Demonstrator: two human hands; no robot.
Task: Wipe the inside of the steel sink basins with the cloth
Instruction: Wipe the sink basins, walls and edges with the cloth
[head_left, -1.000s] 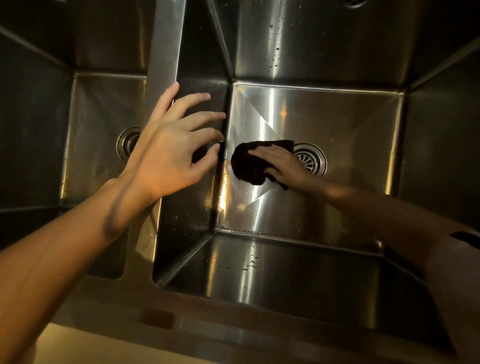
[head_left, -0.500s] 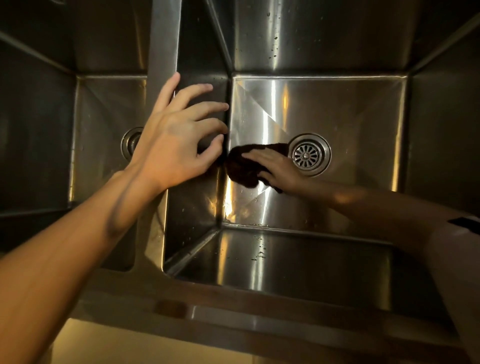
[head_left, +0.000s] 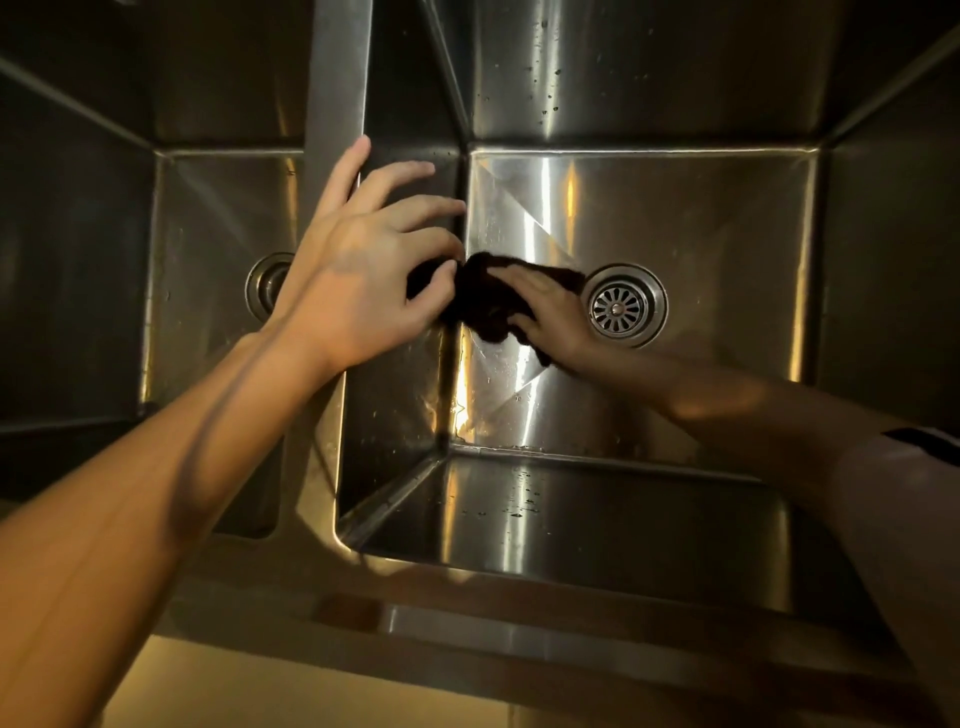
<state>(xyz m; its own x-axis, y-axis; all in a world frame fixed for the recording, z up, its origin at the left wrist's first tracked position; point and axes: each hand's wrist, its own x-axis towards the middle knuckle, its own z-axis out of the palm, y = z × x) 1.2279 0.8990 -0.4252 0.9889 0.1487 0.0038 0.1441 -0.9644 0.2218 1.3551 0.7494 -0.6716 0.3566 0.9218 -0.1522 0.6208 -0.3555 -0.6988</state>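
While two hands (head_left: 553, 317) apparently press one cloth (head_left: 480, 299).

Dim amber light — steel glare

2 basins are showing: a left basin (head_left: 218, 218) and a right basin (head_left: 675, 218), with 1 divider (head_left: 337, 78) running between them. 2 drains are showing, a left drain (head_left: 265, 283) half hidden behind an arm and a right drain (head_left: 623, 304) in full sight. 1 cloth (head_left: 485, 306) is lying in the right basin. 2 hands are showing, the left hand (head_left: 363, 280) and the right hand (head_left: 550, 312), and 1 sleeve (head_left: 914, 499) is covering the right upper arm.
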